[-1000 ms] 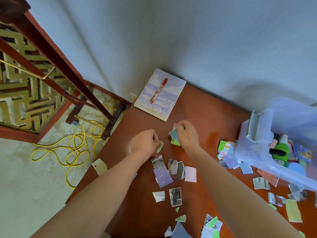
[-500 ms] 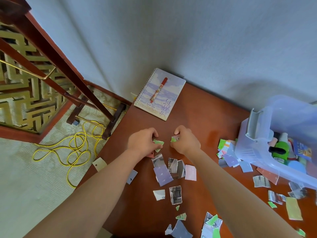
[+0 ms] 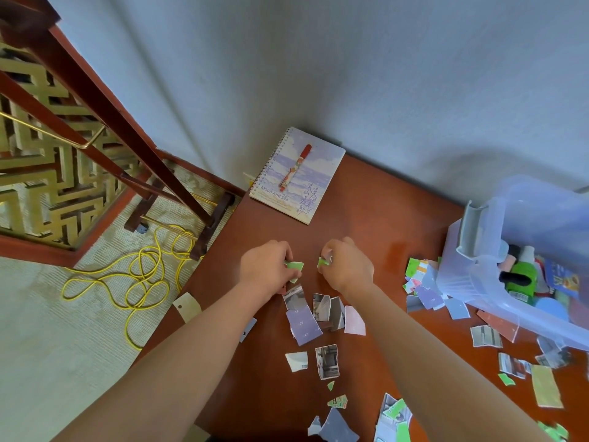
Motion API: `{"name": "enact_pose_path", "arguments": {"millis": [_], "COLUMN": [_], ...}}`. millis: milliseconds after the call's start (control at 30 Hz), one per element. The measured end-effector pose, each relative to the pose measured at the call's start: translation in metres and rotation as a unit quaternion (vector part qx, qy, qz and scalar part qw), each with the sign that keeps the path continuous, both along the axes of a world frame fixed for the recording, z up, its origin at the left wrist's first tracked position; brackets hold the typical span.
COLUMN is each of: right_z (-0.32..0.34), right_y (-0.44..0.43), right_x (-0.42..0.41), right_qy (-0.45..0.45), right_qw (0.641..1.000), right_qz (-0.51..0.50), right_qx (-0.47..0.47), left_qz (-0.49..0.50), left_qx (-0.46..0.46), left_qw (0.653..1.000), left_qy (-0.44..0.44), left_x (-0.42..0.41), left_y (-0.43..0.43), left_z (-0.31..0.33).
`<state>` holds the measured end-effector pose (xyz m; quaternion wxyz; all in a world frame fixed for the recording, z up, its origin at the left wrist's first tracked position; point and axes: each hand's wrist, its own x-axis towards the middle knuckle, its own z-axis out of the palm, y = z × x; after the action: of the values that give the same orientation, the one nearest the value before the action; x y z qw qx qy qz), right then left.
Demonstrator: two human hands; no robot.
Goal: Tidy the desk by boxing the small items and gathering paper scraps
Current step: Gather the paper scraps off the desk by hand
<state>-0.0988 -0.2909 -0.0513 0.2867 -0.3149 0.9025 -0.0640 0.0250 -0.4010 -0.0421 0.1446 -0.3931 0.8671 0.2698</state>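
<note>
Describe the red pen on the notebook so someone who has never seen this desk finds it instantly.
On the reddish-brown wooden desk, find the far corner by the grey wall, where a spiral-bound notebook with a lilac sky cover lies. The slim red and white pen rests on that cover, roughly parallel to the binding. Unlike the flat torn paper scraps nearer, it is stick-shaped.

We see a red-brown counter [image 3: 376,218], a green scrap [image 3: 294,267], a lilac scrap [image 3: 302,323] with white numbers, a pink scrap [image 3: 354,320], a notebook [image 3: 322,169] with lilac clouded sky, a red pen [image 3: 297,166], a clear bluish box [image 3: 526,218], a yellow cable [image 3: 137,279].
</note>
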Motion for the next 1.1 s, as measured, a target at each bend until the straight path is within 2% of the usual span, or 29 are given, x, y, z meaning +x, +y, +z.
{"name": "enact_pose_path", "arguments": {"millis": [267,367,433,500,633,800,900,1100], "right_z": [-0.001,-0.001,-0.003,-0.005,-0.004,-0.006,-0.006,-0.003], "right_y": [-0.005,-0.002,0.000,-0.001,-0.004,-0.007,-0.011,-0.018], "right_x": [-0.002,-0.001,0.000,0.001,0.001,0.004,0.008,0.013], "right_qy": [0.006,-0.005,-0.064,-0.156,-0.253,-0.229,-0.222,-0.214], "right_qw": [0.997,0.999,0.996,0.977,0.949,0.967,0.969,0.974], "right_qz": [0.063,0.036,-0.046,-0.114,-0.152,-0.084,-0.078,-0.073], "right_qx": [0.043,0.009,-0.042,-0.086,-0.114,-0.071,-0.077,-0.022], "left_qz": [0.006,-0.002,-0.003,-0.008,-0.029,-0.028,-0.043,-0.045], "left_qx": [0.017,0.006,0.006,0.003,-0.020,0.005,0.039,0.043], "left_qw": [1.000,1.000,1.000,1.000,0.999,1.000,0.998,0.998], "left_qy": [0.009,0.014,0.010,0.002,-0.002,0.002,0.002,0.017], "left_x": [-0.001,0.002,0.001,0.000,0.000,0.005,0.006,0.009], "left_y": [0.002,0.003,0.003,0.003,0.002,-0.002,-0.009,-0.009], "left_z": [-0.003,-0.002,-0.003,-0.005,-0.012,-0.017,-0.019,-0.017]}}
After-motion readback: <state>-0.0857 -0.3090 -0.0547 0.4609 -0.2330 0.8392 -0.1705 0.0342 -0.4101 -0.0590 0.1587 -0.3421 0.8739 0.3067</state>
